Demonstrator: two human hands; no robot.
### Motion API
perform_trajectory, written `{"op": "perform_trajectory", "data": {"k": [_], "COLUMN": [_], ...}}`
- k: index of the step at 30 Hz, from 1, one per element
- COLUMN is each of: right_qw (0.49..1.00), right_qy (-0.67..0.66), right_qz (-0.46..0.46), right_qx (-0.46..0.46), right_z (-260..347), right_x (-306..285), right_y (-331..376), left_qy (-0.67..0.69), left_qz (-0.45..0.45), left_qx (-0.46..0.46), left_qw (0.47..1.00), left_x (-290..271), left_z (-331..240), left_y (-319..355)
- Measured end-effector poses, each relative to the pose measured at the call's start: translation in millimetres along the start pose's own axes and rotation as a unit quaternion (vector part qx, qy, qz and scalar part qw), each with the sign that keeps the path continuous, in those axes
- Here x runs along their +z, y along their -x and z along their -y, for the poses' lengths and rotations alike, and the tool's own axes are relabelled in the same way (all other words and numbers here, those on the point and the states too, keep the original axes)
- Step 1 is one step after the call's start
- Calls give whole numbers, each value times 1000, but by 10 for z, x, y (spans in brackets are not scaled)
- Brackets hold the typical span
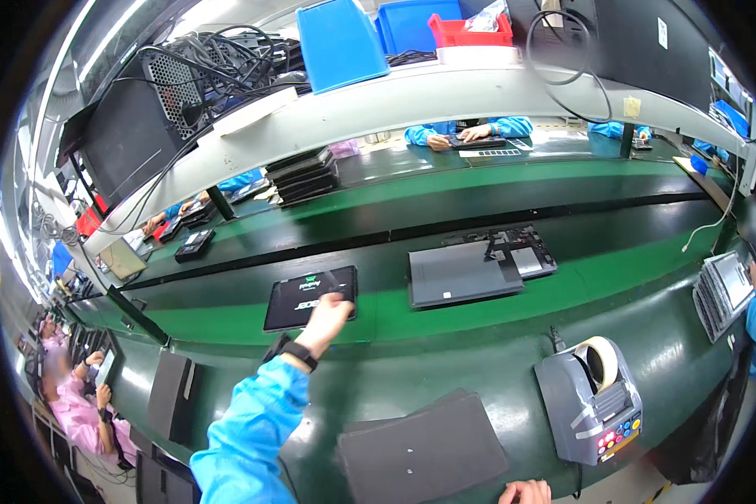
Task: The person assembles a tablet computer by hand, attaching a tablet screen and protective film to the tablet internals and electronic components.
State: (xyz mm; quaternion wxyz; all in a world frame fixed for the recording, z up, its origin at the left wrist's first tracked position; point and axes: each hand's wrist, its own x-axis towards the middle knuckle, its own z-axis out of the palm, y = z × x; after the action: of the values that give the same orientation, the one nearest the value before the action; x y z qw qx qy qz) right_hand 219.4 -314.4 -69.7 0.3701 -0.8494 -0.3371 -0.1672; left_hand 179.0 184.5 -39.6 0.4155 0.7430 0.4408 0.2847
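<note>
My left hand (328,321), in a blue sleeve with a black wrist strap, reaches over the lower right corner of a black tablet (292,304). Its fingers are curled at the tablet's edge; the fingertips are partly hidden. The tablet lies on the green belt with its lit screen facing up. Only part of my right hand (527,492) shows, at the bottom edge of the view. Its fingers look apart and nothing shows in them. Just left of it, several dark flat sheets (424,454) lie stacked on the green table.
An open laptop chassis (462,273) rests on the belt to the tablet's right. A grey tape dispenser (588,399) stands at right. A black box (170,396) is at left. Stacked devices (722,294) sit by a co-worker at far right. A shelf (462,92) spans overhead.
</note>
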Motion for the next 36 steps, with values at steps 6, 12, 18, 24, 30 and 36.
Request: {"op": "perform_trajectory", "data": {"k": [6, 12, 18, 24, 30, 36], "right_qw": [1000, 1000, 1000, 1000, 999, 997], "right_qy": [-21, -12, -27, -13, -29, -66], "right_qz": [9, -24, -13, -27, -24, -26], "right_qx": [3, -1, -8, -1, -4, -2], "right_z": [-29, -23, -93, -41, -47, -310], "right_x": [-26, -42, 25, -106, -72, 147], "right_y": [34, 17, -24, 36, 95, 252], "left_qy": [250, 207, 289, 468, 383, 335], "left_qz": [219, 246, 191, 272, 106, 154], "left_qx": [-150, -166, -263, -207, -126, -51], "left_qw": [931, 932, 901, 815, 909, 928], "left_x": [1169, 1855, 1828, 2110, 1577, 324], "left_z": [-203, -727, -649, -902, -1183, -1506], "left_y": [-736, -772, -913, -721, -154, 838]}}
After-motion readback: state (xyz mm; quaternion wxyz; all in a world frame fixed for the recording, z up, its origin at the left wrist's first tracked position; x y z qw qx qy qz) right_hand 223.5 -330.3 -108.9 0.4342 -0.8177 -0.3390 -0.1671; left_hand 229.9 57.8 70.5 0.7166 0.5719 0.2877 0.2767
